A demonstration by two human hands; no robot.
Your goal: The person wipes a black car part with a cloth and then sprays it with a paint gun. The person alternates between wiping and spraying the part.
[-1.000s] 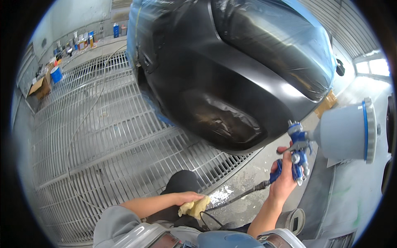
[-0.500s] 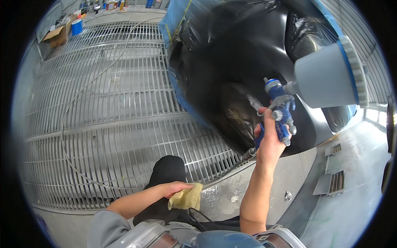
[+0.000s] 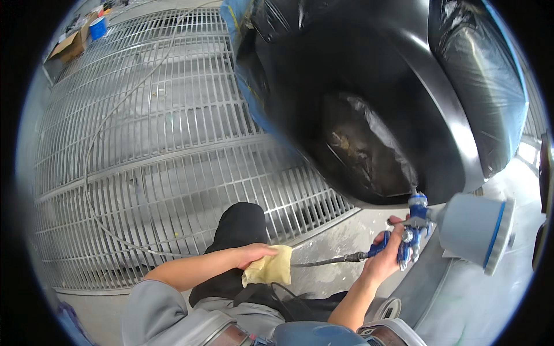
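Note:
My right hand [image 3: 390,249] grips a blue spray gun [image 3: 416,222] with a large grey cup [image 3: 473,229] tilted on its side and a dark hose [image 3: 323,260] at its handle. The gun sits just below a glossy-to-satin black car body panel [image 3: 404,75], whose recess holds crumpled plastic film [image 3: 363,141]. Translucent masking sheet [image 3: 485,92] wraps the vehicle around the panel. My left hand [image 3: 252,254] holds a folded pale yellow cloth [image 3: 266,270] over my bent dark-trousered leg [image 3: 239,222].
A metal grate floor [image 3: 127,138] with a pale hose [image 3: 95,141] lies left, bordered by concrete [image 3: 352,230]. A cardboard box [image 3: 69,46] and blue can [image 3: 98,27] stand far left. A round metal can [image 3: 388,308] is low right, beside a grey wall [image 3: 490,300].
My right hand with the gun rose toward the panel, then came down and right to below its lower edge. My view also shifted. My left hand still holds the cloth.

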